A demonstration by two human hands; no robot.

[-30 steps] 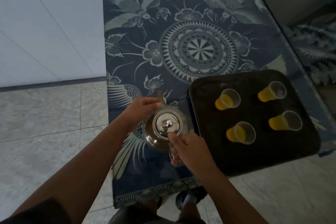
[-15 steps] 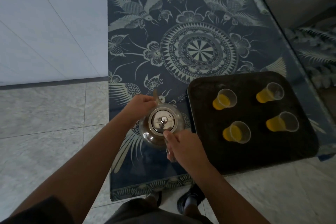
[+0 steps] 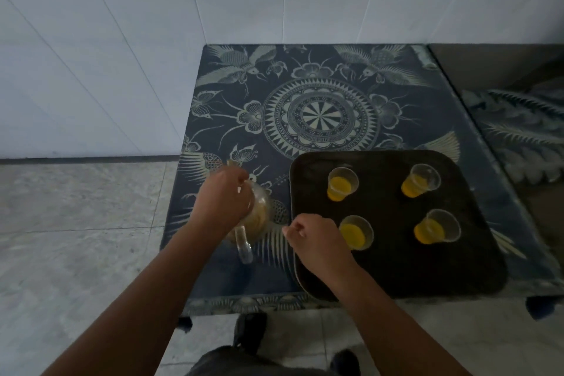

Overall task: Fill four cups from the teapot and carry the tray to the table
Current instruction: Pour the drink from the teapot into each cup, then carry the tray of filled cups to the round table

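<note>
Grips one teapot [image 3: 259, 214] with left hand [image 3: 224, 203]; curls right hand [image 3: 317, 241], empty, over one tray [image 3: 396, 268] carrying four filled cups [image 3: 342, 184].

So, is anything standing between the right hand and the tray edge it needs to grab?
Nothing visible. The right hand hovers at the left rim of the tray. The teapot, under the left hand, stands left of the rim, and the nearest cup sits inside the tray beside the hand.

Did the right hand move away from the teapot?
Yes. The right hand left the teapot handle and went rightward, and is now over the tray at its left edge.
</note>
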